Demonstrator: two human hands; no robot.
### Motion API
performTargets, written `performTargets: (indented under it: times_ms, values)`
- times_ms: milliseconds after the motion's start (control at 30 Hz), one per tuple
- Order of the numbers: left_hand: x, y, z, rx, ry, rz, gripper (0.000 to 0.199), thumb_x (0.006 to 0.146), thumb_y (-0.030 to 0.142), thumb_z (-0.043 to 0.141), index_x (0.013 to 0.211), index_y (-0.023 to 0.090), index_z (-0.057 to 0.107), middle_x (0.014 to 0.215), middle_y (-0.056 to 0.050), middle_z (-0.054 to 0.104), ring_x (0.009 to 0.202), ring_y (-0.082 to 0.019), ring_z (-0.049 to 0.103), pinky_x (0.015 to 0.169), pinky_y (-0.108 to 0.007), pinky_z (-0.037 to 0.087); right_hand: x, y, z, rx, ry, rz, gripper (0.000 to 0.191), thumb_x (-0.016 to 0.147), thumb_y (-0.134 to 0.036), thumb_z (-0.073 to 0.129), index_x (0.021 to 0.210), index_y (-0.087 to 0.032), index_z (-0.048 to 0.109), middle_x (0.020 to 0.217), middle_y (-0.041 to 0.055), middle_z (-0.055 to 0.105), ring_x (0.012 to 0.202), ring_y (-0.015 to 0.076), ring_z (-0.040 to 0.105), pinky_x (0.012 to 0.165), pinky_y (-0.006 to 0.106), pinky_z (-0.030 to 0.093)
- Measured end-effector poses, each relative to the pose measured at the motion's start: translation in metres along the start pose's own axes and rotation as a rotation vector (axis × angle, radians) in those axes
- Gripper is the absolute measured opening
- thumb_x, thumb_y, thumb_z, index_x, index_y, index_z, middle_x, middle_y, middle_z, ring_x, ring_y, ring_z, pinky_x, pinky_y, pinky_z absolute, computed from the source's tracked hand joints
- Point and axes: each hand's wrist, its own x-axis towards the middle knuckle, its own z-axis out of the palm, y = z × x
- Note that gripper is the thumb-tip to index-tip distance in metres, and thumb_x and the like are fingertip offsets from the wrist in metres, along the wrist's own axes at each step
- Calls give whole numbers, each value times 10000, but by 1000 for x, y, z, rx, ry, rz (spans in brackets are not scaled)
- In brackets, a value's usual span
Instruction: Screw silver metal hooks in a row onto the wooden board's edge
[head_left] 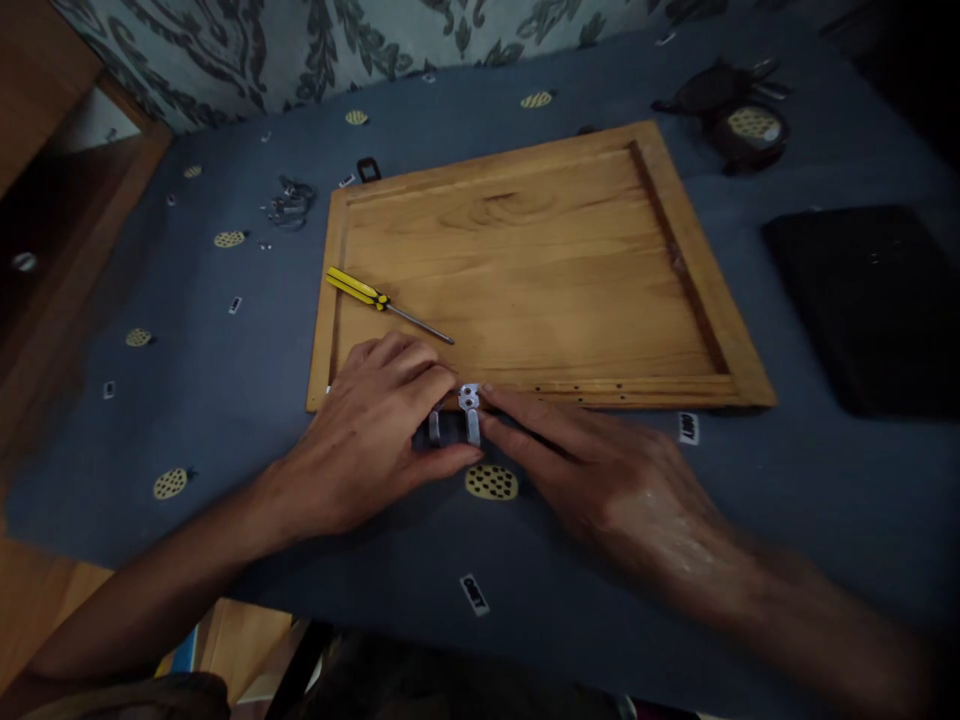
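Observation:
A small silvery metal bracket with two holes in its plate sits at the near edge of the wooden framed panel. Its two prongs stick out toward me. My left hand curls around its left side, thumb stretched beneath the prongs. From the right, two fingertips of my right hand press against the plate and a prong; that thumb is hidden. On the panel's left part lies a screwdriver with a yellow and black handle, its tip toward my left hand. Small dark holes show along the near rail.
Loose metal hardware and tiny pieces lie left of the panel. Behind its far left corner is a small black rectangular piece. A dark object rests at the back right, above a flat black item. Patterned blue cloth covers the table.

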Motion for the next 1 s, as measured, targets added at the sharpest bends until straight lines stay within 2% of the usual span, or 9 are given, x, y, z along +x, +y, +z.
performTargets:
  times_ms: [200, 400, 600, 833, 1000]
  values:
    - [0, 0, -1, -7, -13, -3, 365, 906, 485, 700, 1052, 151, 681, 1074, -83, 692, 1029, -288, 618, 878, -488, 496, 0, 2, 0, 10, 15, -16, 389, 996, 3, 428, 1304, -108, 637, 1403, 137, 668, 1124, 231, 729, 856, 347, 650]
    - [0, -1, 0, -6, -18, -9, 374, 909, 496, 693, 1064, 156, 681, 1100, -83, 689, 1054, -293, 613, 900, -503, 494, -3, 4, 2, 21, 24, -6, 398, 984, -1, 473, 1326, -130, 631, 1433, 113, 652, 1137, 211, 719, 869, 319, 634]
    - [0, -1, -1, -10, -26, -7, 354, 916, 491, 686, 1054, 165, 669, 1107, -80, 687, 1060, -292, 612, 905, -500, 489, -2, 2, 1, 2, 10, -10, 399, 984, -2, 454, 1324, -112, 633, 1409, 124, 667, 1112, 230, 726, 847, 350, 648]
    - [-1, 0, -1, -1, -19, -4, 348, 920, 498, 680, 1052, 176, 658, 1108, -71, 692, 1062, -279, 613, 907, -481, 494, 2, 2, -1, 25, 17, -10, 383, 986, -22, 457, 1274, -150, 675, 1410, 108, 669, 1156, 227, 709, 899, 343, 646]
    - [0, 1, -2, 3, -25, -5, 338, 945, 504, 644, 1044, 181, 655, 1122, -76, 695, 1075, -269, 615, 910, -466, 498, 3, 2, -5, 6, -7, -49, 389, 981, 5, 409, 1251, -87, 674, 1318, 158, 714, 1036, 255, 751, 763, 370, 671]
